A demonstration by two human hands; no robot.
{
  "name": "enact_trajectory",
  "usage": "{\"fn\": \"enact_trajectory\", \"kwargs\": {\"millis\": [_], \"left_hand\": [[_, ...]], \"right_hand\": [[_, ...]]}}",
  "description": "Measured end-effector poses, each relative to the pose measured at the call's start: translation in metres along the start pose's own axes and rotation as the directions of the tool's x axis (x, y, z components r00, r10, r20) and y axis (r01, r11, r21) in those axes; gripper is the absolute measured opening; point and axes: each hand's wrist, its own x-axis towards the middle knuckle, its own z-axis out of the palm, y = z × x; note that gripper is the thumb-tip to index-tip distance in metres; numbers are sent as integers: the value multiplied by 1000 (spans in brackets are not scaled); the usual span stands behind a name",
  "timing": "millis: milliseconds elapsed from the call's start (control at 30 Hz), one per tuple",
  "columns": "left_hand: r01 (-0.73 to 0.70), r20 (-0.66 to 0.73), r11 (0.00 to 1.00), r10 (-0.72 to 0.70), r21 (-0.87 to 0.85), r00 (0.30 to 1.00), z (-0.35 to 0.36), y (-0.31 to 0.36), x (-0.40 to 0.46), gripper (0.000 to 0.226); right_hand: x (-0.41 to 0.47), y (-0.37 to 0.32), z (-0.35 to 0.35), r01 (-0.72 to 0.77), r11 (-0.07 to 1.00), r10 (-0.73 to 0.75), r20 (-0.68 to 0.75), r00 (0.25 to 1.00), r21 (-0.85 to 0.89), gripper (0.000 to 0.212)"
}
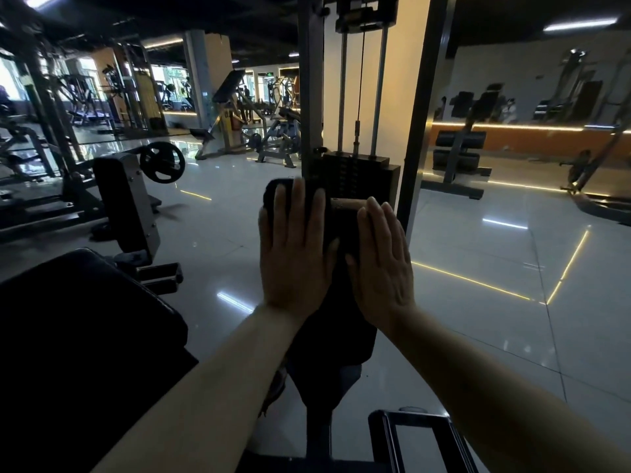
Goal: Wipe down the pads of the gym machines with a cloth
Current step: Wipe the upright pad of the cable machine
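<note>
A long black pad (336, 336) of a weight-stack machine runs away from me in the middle of the view. A dark cloth (278, 191) lies over its far end. My left hand (295, 254) lies flat on the cloth with straight fingers. My right hand (380, 264) lies flat beside it on the pad's right side, fingers straight. A tan patch (345, 203) shows at the pad's far end between the two hands. Whether the cloth reaches under my right hand cannot be told in the dim light.
The machine's weight stack (355, 172) and guide rods stand just beyond the pad. A wide black padded seat (75, 329) fills the lower left. A plate-loaded machine (126, 199) stands to the left. A black frame (416, 435) is at the bottom. Glossy tiled floor (478, 268) spreads right.
</note>
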Motion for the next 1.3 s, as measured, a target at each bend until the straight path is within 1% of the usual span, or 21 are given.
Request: {"fn": "enact_trajectory", "kwargs": {"millis": [67,133,200,267,333,433,500,567,633,700,767,833,900,967,1033,1133,1200,1300], "left_hand": [[-3,-17,1000,2,-12,1000,0,-3,15,56],[11,-53,1000,-12,-11,999,4,-2,12,54],[22,-91,1000,-24,-17,996,11,1,-4,54],[0,-104,999,-4,-34,995,20,2,-32,57],[-18,-80,999,15,-45,997,30,3,-70,61],[14,-3,1000,-14,-13,1000,42,9,-140,64],[10,62,1000,-11,10,998,48,12,-177,63],[-16,108,999,12,37,994,50,10,-194,59],[-28,106,998,22,58,994,49,8,-190,62],[-9,78,999,6,44,997,45,9,-169,65],[35,24,999,-35,-12,999,40,12,-133,64],[42,-17,998,-43,-51,999,32,13,-88,62],[47,-39,997,-49,-53,998,21,10,-39,60],[85,-68,995,-89,-59,994,10,6,0,57],[130,-82,988,-137,-79,987,4,7,17,55],[160,-98,983,-169,-94,981,9,10,1,57],[130,-93,987,-139,-95,986,18,12,-32,57],[117,-20,990,-119,-85,993,30,13,-100,55]], "right_hand": [[-1,1,2,8,999,-8,-6,1000,-35,63],[-1,1,3,8,998,-7,5,1000,-61,66],[-1,0,2,-2,996,4,11,1000,-95,67],[0,-3,1,-30,991,31,9,999,-133,61],[2,-4,1,-57,988,60,13,998,-143,55],[1,-4,3,-58,987,62,18,998,-147,53],[2,-3,4,-56,987,57,2,998,-149,52],[2,-3,5,-52,988,50,-13,999,-143,52],[1,-3,5,-46,989,43,-27,999,-139,53],[1,-3,6,-36,989,30,-46,999,-143,55],[0,-2,7,-13,989,5,-55,998,-145,59],[1,-2,5,6,988,-14,-54,998,-152,60],[0,-1,4,18,986,-25,-42,999,-164,60],[0,-2,4,27,984,-33,-32,999,-175,61],[0,-2,3,12,986,-17,-29,999,-164,61],[1,-2,1,-8,991,5,-28,1000,-130,62],[2,-4,1,-16,993,14,-22,1000,-113,60],[2,-8,2,-63,993,59,-40,997,-100,53]]}}
